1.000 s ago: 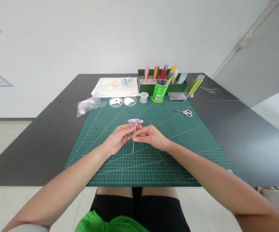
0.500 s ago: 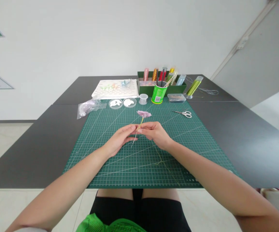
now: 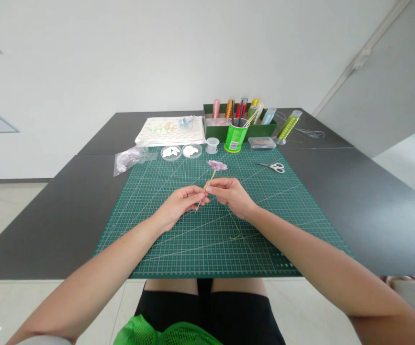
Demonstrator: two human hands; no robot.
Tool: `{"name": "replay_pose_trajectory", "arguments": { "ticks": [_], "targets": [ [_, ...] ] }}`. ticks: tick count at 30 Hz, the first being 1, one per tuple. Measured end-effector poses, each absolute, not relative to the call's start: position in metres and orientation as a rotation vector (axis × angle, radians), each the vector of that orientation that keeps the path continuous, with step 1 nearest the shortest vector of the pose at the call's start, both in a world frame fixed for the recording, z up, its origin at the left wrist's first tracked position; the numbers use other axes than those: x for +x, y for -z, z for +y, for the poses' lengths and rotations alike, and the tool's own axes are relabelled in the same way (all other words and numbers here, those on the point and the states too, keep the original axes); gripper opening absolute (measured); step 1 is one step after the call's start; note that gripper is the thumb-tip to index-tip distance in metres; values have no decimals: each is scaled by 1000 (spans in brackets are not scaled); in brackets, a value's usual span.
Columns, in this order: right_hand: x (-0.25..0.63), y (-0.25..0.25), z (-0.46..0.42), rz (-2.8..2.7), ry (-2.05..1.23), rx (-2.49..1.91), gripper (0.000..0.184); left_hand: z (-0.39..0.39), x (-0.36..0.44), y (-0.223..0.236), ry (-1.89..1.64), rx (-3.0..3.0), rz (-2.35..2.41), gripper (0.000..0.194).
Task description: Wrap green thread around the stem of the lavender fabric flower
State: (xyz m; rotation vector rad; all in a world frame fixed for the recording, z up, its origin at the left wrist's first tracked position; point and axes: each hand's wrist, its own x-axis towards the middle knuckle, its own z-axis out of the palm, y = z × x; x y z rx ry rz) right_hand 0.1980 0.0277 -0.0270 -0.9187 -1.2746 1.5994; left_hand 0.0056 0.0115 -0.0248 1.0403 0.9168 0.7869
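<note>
A pale purple artificial flower (image 3: 217,165) tilts up and to the right above the mat, its thin stem wrapped yellow-green near the head and bare lower down. My left hand (image 3: 182,203) pinches the lower stem between thumb and fingers. Close beside it, my right hand (image 3: 231,194) is closed at the wrapped part of the stem, fingertips together. A fine yellow-green thread (image 3: 236,236) trails from below my right hand across the mat toward its front edge. Whether my right fingers grip the thread or the stem itself is too small to make out.
The green cutting mat (image 3: 193,254) covers the table's middle. Scissors (image 3: 274,167) lie at right. Behind stand a green can (image 3: 235,138), a box (image 3: 216,132) of thread spools, a green spool (image 3: 289,126), small dishes (image 3: 171,153), a plastic bag (image 3: 130,159) and white sheets (image 3: 146,136).
The flower head has shifted slightly right and up, leaning more. My left fingers have closed around the lower stem, where they were more spread before.
</note>
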Motion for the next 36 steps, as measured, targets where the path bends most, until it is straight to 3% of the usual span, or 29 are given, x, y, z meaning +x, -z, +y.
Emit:
{"name": "replay_pose_trajectory", "arguments": {
  "ticks": [16,25,36],
  "targets": [
    [199,28,28,-1292,-1607,-898,34,12,6,26,-804,1061,919,29],
    [199,33,29,-1438,-1468,-958,38,13,6,23,-959,1192,1002,28],
    [209,17,22,-1796,-1273,-980,29,15,3,24,-1010,1478,1189,22]
  ]
}}
